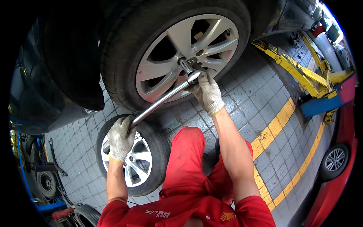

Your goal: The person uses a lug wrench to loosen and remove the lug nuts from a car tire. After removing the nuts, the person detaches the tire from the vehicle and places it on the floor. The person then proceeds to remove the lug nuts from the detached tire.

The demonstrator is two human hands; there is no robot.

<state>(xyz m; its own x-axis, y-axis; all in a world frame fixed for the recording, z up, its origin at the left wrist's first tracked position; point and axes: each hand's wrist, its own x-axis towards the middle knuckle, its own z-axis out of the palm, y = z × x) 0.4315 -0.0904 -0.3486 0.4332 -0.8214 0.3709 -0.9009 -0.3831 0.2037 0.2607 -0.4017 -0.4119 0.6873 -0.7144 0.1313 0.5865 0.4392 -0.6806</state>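
Note:
My left hand (121, 140), in a grey work glove, is closed round the end of a long chrome torque wrench (160, 101). At the wrench's head, my gloved right hand (208, 94) wraps round it with the fingers partly hidden behind. A metal socket (185, 66) runs from the head to the hub area of a silver multi-spoke wheel (183, 36), whose black tyre (123, 56) is mounted on a dark car. The wrench slants from the hub down to the left. Below my left hand, a second wheel with silver spokes (141, 156) lies flat on the floor.
Grey floor tiles (242, 89) carry yellow painted lines (278, 122). A yellow lift arm (298, 72) and blue lift base (325, 100) stand at the right, near a red car (346, 155). Loose tyres (47, 184) and equipment are at the lower left.

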